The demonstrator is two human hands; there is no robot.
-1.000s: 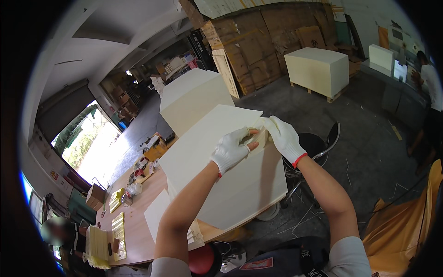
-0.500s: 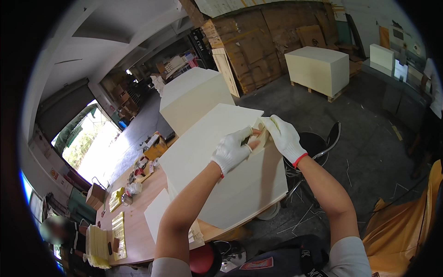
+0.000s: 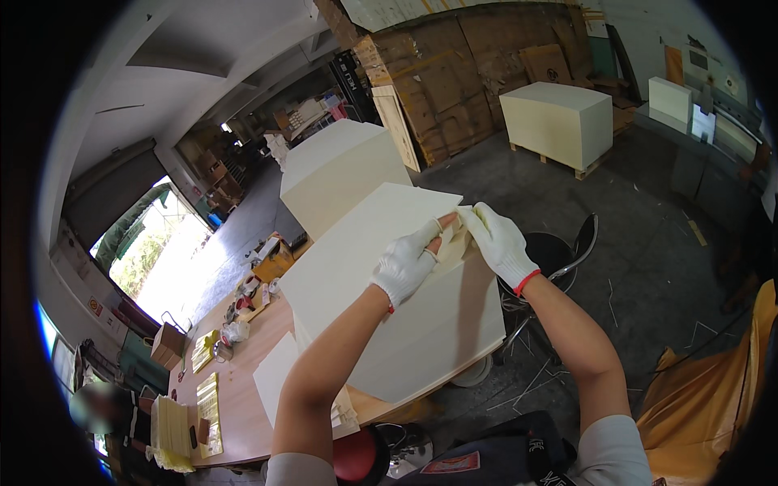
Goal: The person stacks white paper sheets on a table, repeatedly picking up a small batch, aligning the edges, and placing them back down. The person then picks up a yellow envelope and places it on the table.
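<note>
A tall stack of cream paper or card sheets fills the table in front of me. At its far right corner, both hands pinch a small folded piece of cream paper. My left hand wears a white knit glove with thumb and forefinger tips bare; these are closed on the piece's left side. My right hand, in a white glove with a red cuff, grips the right side. Its fingertips are partly hidden, and they meet the left fingertips at the top edge.
The wooden table holds tape rolls, yellow strips and a cardboard box. Another stack stands behind, and a palletised one farther right. A black chair is at the right. A person sits at far left.
My left fingertips have shifted slightly up and right, closer to the right fingertips. The folded paper between the hands has changed shape a little. At the right edge, another person has moved.
</note>
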